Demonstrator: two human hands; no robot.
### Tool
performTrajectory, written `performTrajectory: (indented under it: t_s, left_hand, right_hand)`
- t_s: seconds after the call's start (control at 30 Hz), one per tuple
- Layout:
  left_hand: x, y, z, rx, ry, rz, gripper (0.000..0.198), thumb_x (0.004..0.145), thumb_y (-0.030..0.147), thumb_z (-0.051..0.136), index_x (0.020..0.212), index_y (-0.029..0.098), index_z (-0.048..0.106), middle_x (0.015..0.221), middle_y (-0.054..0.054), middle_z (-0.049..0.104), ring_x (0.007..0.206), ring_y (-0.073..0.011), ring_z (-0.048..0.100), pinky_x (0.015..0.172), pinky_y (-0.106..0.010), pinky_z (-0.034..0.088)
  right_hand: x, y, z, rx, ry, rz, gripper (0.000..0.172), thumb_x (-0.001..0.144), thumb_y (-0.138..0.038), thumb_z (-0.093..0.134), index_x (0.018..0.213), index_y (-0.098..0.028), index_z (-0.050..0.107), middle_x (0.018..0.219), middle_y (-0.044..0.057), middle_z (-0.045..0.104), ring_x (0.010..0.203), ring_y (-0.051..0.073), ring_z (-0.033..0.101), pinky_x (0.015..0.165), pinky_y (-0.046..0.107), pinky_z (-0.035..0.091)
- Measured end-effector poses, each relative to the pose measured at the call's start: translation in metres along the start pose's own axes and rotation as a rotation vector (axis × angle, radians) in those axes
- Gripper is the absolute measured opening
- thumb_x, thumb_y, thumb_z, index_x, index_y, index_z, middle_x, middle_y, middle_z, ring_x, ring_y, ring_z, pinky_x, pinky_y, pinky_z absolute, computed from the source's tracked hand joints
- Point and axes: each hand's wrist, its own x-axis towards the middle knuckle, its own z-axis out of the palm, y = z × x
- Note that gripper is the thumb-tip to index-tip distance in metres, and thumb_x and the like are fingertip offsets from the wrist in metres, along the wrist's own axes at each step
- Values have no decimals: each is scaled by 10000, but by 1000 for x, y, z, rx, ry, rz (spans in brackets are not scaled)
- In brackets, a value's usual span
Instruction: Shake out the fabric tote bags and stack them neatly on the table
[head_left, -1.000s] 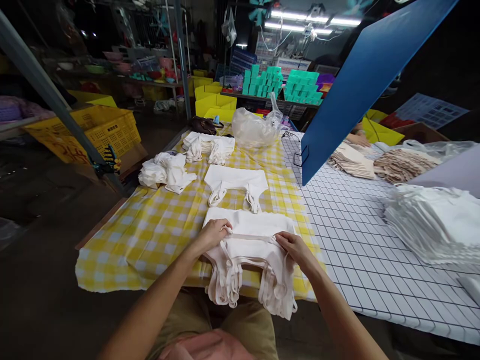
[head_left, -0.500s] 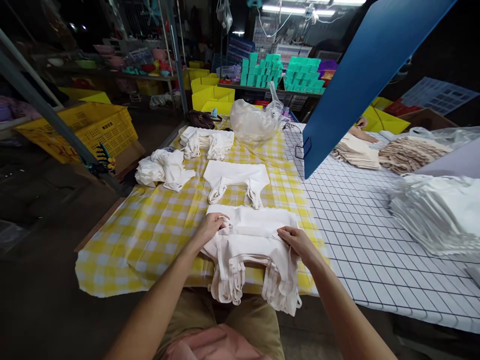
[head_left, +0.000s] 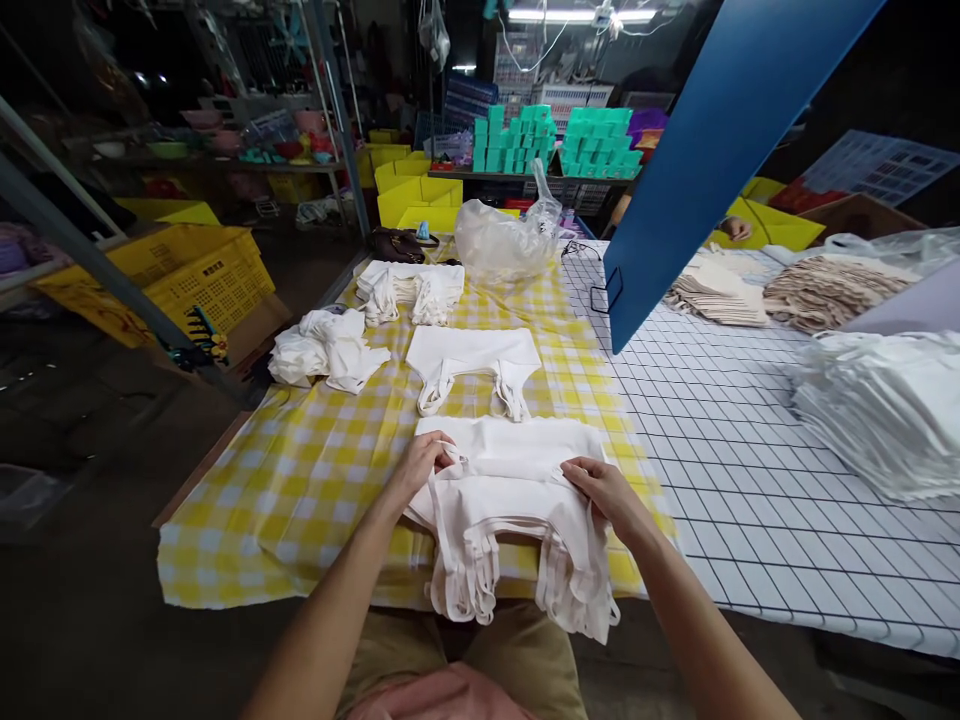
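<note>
A stack of white strappy tops (head_left: 517, 510) lies at the table's near edge, its straps hanging over the side. My left hand (head_left: 426, 464) pinches the left end of the uppermost top, fingers closed on the cloth. At its right end, my right hand (head_left: 600, 484) grips the same top between thumb and fingers. The upper part of that top is folded across between both hands. Just beyond the stack, another white top (head_left: 474, 348) is spread flat with its straps toward me. Farther off sit a pile of white tops (head_left: 411, 280) and a crumpled white heap (head_left: 324, 346).
A yellow checked cloth (head_left: 300, 470) covers my side of the table. A blue panel (head_left: 697, 160) slants up on the right. Beyond it lie beige cloth stacks (head_left: 720, 288), a white stack (head_left: 892, 410) and a co-worker's hand (head_left: 738, 229). A clear plastic bag (head_left: 499, 240) sits behind.
My hands keep their grip on the top, almost in the same place. The view has shifted slightly. The co-worker's hand behind the panel has moved back from the beige stack.
</note>
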Motion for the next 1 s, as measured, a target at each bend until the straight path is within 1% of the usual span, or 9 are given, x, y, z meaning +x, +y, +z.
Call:
performTrajectory:
  t_s: [0.2,0.43,0.57,0.67,0.73,0.83,0.93,1.0]
  left_hand:
    - [1,-4,-1,0,-8,-4,162,590,150,400,702,147,517,514,29,552,463,-83,487,455,-172,348]
    - [3,-5,-3,-8,-11,3,167,605,145,415,734,141,521,511,25,567,464,-87,502,460,-175,358]
    - [4,-4,-6,-24,-12,1,181,634,183,451,787,143,539,522,24,581,473,-95,526,473,-183,376]
    - [2,-2,-7,-35,-3,16,143,660,243,500,746,138,545,506,19,578,467,-100,527,488,-196,389]
    - [-4,0,-8,-55,-9,10,193,679,317,547,731,132,550,507,9,586,460,-98,518,491,-200,385]
    - [-21,5,-11,-54,-21,-11,300,662,410,625,741,125,573,543,-2,611,464,-89,506,490,-200,371]
    - [-46,9,-16,-5,-59,3,329,654,431,657,730,116,601,554,-9,621,479,-83,496,506,-199,364]
    - [-64,8,-18,-9,-119,3,338,682,446,640,754,117,610,548,-12,625,506,-95,517,540,-209,380]
  right_hand:
    - [-1,-3,1,54,9,14,388,651,-545,574,682,-157,566,568,-30,453,487,76,346,424,208,216]
    - [-3,-5,1,74,7,47,388,651,-552,579,667,-167,533,496,-72,315,426,49,226,396,210,140]
    - [-5,-5,1,92,10,61,392,626,-559,604,650,-177,521,480,-80,291,403,45,214,381,209,137]
    - [-6,-6,2,137,29,74,383,596,-544,638,656,-178,542,470,-83,286,391,43,209,372,209,131]
    - [-8,-7,2,176,34,72,381,585,-535,654,644,-176,540,475,-83,287,391,38,204,374,209,124]
    - [-13,-8,0,257,4,60,381,580,-521,674,677,-171,559,505,-81,309,400,33,212,382,208,132]
    - [-23,-6,-3,315,-21,31,416,591,-514,681,818,-172,610,543,-70,375,426,44,258,396,209,169]
    - [-33,-3,-6,296,-17,8,449,620,-522,665,908,-181,619,584,-49,445,467,64,325,421,213,230]
